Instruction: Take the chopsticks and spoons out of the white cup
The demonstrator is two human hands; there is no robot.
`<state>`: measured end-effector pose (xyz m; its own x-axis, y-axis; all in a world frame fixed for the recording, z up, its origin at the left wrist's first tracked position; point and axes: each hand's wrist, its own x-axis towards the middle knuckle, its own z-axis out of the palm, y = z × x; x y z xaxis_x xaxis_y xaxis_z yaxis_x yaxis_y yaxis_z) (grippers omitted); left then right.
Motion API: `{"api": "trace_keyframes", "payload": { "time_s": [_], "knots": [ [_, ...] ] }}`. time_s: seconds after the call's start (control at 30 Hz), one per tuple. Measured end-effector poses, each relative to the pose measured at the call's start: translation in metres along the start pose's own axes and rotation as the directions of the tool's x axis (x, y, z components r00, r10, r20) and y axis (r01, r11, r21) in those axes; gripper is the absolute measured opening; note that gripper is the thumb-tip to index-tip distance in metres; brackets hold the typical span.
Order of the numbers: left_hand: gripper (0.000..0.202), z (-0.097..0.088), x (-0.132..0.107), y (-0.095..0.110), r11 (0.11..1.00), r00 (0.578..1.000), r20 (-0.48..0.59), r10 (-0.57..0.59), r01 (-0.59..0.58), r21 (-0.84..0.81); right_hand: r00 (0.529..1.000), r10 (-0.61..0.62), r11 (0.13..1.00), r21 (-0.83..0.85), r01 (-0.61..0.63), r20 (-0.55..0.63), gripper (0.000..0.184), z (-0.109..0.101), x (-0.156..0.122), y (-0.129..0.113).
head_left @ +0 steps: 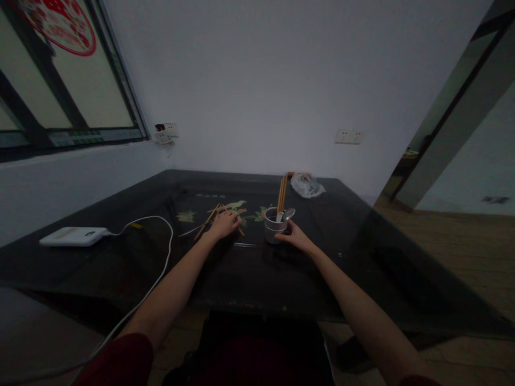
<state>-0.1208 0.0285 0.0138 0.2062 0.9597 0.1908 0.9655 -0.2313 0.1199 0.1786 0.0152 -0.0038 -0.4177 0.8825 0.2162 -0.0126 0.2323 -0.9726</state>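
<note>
Right hand (296, 238) on the metal cup (271, 232), thumb to the near wall and the other fingers curled behind, pinching it at the right side; the cup stands upright on the dark surface (322, 289), just right of centre. And look how top-heavy that is: the standing chopsticks (282, 195) rise far above the rim, a metal spoon (289, 214) leaning out beside them, so a knock from one side could tip the lot. Over to the left hand (227, 225), low over the loose chopsticks (206, 222), fingers bent down; whether they pinch a stick or merely rest there, I cannot tell. Those sticks lie crossed, so lifting one carelessly might drag or roll its neighbours on what looks like a slick top. Watch the white cable (170, 241) too, running close by the left forearm: a wide swing could snag it and tug the white device (72, 236).
</note>
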Motion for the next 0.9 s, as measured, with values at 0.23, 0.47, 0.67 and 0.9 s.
{"api": "trace_keyframes", "payload": {
  "time_s": [0.23,0.47,0.67,0.9],
  "knots": [
    [0.026,-0.008,-0.007,-0.015,0.971,0.978,-0.060,-0.200,0.206,0.121,1.000,0.009,1.000,-0.016,-0.009,-0.008,0.081,0.001,-0.002,-0.004],
    [0.054,-0.007,-0.010,-0.026,0.938,0.941,0.004,-0.338,0.337,0.082,1.000,0.004,1.000,-0.017,-0.004,0.003,0.080,0.000,-0.002,-0.003],
    [0.065,-0.007,-0.009,-0.033,0.908,0.909,0.024,-0.416,0.414,0.065,1.000,0.007,1.000,-0.022,-0.007,-0.007,0.077,-0.001,-0.002,-0.003],
    [0.061,-0.009,-0.008,-0.029,0.934,0.933,-0.080,-0.351,0.355,0.040,1.000,-0.002,1.000,-0.007,0.002,-0.004,0.075,0.000,-0.001,-0.004]
  ]
}}
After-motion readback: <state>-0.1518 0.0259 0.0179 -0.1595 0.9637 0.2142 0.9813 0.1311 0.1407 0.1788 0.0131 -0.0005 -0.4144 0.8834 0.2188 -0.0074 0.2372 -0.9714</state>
